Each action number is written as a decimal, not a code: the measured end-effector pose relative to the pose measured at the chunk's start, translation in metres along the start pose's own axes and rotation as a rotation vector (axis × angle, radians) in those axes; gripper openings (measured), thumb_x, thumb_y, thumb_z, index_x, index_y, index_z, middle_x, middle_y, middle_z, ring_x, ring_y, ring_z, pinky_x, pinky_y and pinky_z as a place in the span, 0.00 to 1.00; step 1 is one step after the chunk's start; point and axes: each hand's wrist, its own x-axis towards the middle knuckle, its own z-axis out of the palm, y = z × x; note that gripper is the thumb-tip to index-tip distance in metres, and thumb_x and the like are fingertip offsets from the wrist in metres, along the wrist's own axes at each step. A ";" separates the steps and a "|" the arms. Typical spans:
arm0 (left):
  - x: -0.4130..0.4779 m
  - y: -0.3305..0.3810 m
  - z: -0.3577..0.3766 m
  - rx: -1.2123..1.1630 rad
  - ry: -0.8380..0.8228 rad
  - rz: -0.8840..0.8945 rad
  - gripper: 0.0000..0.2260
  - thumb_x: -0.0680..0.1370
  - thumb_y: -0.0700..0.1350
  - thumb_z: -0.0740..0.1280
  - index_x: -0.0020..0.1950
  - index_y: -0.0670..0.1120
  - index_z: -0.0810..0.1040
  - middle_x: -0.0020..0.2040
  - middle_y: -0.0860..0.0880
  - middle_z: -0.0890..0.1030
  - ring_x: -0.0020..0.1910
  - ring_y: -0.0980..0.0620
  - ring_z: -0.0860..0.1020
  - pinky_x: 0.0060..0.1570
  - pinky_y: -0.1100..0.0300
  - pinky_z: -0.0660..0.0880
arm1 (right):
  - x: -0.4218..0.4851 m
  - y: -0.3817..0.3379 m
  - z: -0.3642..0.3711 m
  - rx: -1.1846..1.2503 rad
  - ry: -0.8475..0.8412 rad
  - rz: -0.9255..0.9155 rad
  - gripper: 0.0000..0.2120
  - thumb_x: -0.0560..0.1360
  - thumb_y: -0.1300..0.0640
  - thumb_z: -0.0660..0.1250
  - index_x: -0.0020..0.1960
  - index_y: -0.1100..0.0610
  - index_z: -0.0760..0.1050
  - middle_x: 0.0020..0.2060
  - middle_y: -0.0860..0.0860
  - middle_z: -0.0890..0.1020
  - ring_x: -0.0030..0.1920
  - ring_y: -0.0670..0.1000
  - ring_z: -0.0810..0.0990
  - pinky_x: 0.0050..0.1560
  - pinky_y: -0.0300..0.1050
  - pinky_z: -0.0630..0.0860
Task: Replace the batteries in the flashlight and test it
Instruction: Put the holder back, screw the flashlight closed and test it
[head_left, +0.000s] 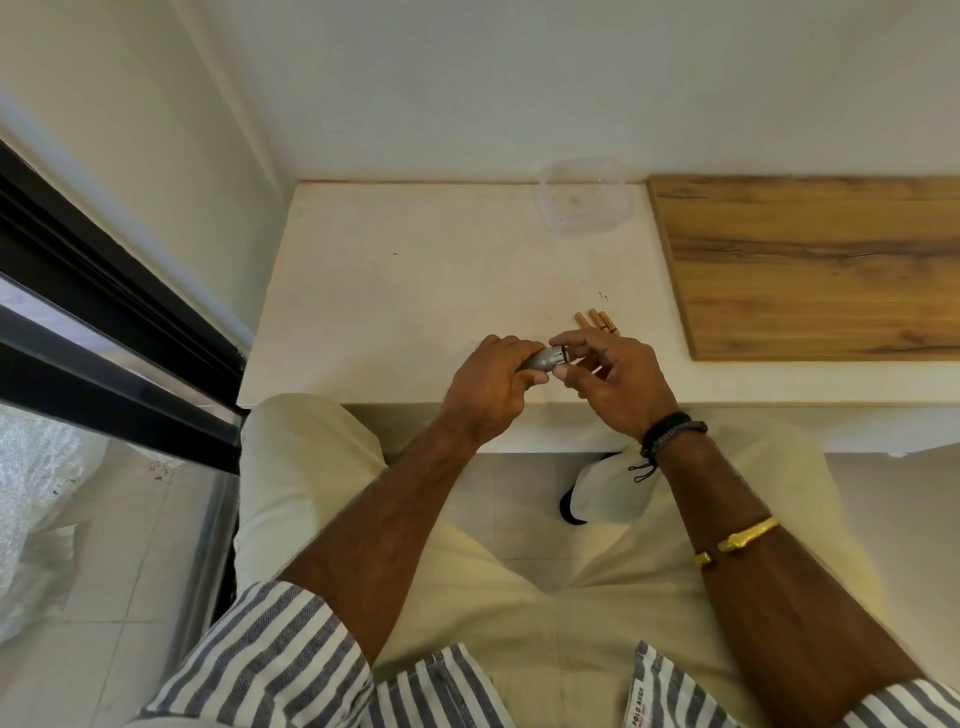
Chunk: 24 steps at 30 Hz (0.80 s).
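Starting at the left, the left hand is wrapped around the grey body of the flashlight. It holds it lengthwise over the near part of the white table, at about five o'clock from the table's middle and close to the front edge. The right hand meets it from the three o'clock side, thumb and forefinger pinching the ribbed end while the other fingers are loosely spread. Whether that end is being loosened or tightened cannot be told. The main danger is likely the moment the end comes free. So near the edge, a loose cap, a spring or a sliding cell could drop past the table onto the lap or the tiled floor and roll off. A tilt of the body toward the open end would cause this. Three copper-coloured batteries lie side by side on the table at about one o'clock from the flashlight, just beyond the right fingertips and partly hidden by them. They are round and unrestrained, so a knuckle brushing them could send them rolling. If other cells are laid beside them, old and new could be confused. A clear plastic container sits farther off at twelve o'clock, and a wooden board lies at two o'clock, both well away.
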 end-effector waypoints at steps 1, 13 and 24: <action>0.000 0.000 0.000 -0.002 -0.005 -0.004 0.14 0.81 0.46 0.64 0.65 0.44 0.77 0.54 0.45 0.82 0.51 0.49 0.73 0.50 0.56 0.70 | 0.000 0.000 0.000 0.006 0.001 0.005 0.14 0.76 0.57 0.74 0.61 0.54 0.81 0.48 0.52 0.85 0.43 0.52 0.84 0.47 0.54 0.84; -0.002 0.003 -0.002 -0.001 0.029 -0.012 0.13 0.79 0.48 0.68 0.63 0.45 0.80 0.50 0.46 0.83 0.48 0.49 0.74 0.48 0.52 0.73 | 0.000 -0.003 0.006 -0.046 0.039 -0.008 0.12 0.75 0.60 0.74 0.58 0.57 0.81 0.46 0.52 0.86 0.44 0.49 0.82 0.52 0.34 0.79; -0.002 0.004 -0.004 -0.176 0.163 -0.035 0.19 0.76 0.51 0.72 0.65 0.46 0.80 0.56 0.48 0.84 0.51 0.51 0.79 0.53 0.58 0.77 | 0.000 -0.013 0.031 0.593 0.235 0.289 0.08 0.77 0.61 0.72 0.56 0.55 0.81 0.44 0.40 0.86 0.50 0.41 0.84 0.56 0.55 0.82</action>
